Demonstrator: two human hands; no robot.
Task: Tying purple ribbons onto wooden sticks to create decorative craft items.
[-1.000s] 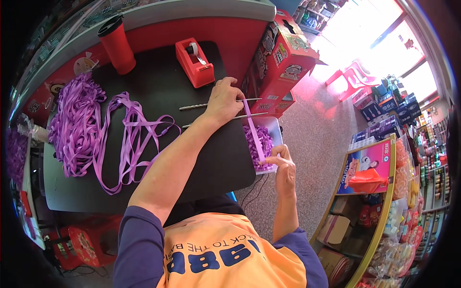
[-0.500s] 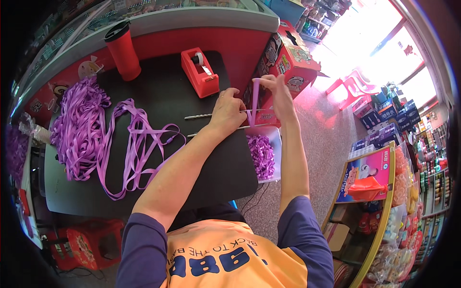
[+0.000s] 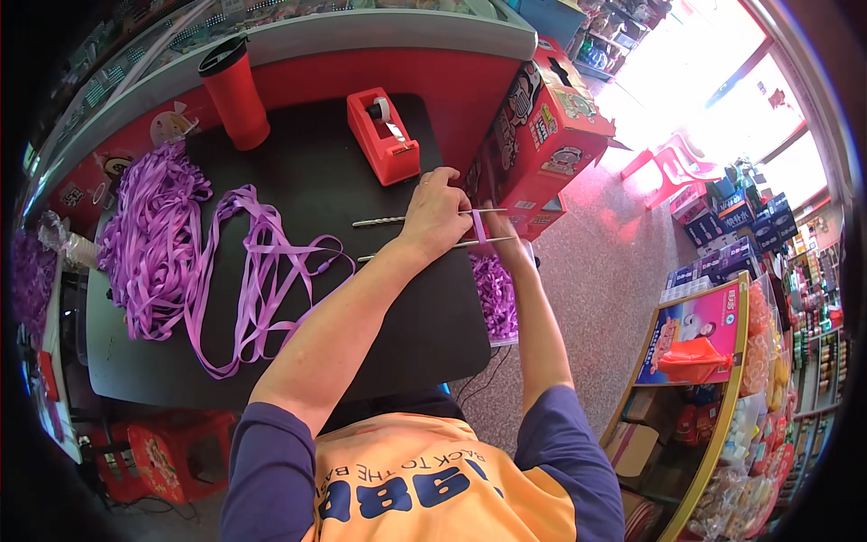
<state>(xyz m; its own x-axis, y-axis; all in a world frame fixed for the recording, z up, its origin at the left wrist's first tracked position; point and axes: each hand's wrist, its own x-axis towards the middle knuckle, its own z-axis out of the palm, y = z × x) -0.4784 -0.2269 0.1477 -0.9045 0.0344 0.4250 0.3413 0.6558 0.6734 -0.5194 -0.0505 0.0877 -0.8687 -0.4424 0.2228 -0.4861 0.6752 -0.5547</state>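
Two thin metal rods, an upper one point(image 3: 377, 222) with a spiral-grooved end and a lower one point(image 3: 368, 258), stick out past the black table's right edge. A purple ribbon point(image 3: 480, 226) is looped across both rods. My left hand point(image 3: 435, 213) is closed over the rods, its fingertips pinched at the ribbon beside the upper rod. Just right of the ribbon is my right hand point(image 3: 508, 237), low beside the rods; its fingers are largely hidden. Below, a clear plastic tub point(image 3: 504, 342) holds purple ribbon pieces point(image 3: 498, 309).
A big purple ribbon heap point(image 3: 153, 239) and loose ribbon loops point(image 3: 257, 280) lie on the black table point(image 3: 406, 334). Behind stand a red tumbler point(image 3: 237, 99) and a red tape dispenser point(image 3: 384, 140). A red carton point(image 3: 551, 135) rises at the far right, near a display shelf point(image 3: 677, 434).
My right hand has dropped from above the rods to beside and below them, bringing the raised ribbon strip down across the rods. My left hand stays nearly in place.
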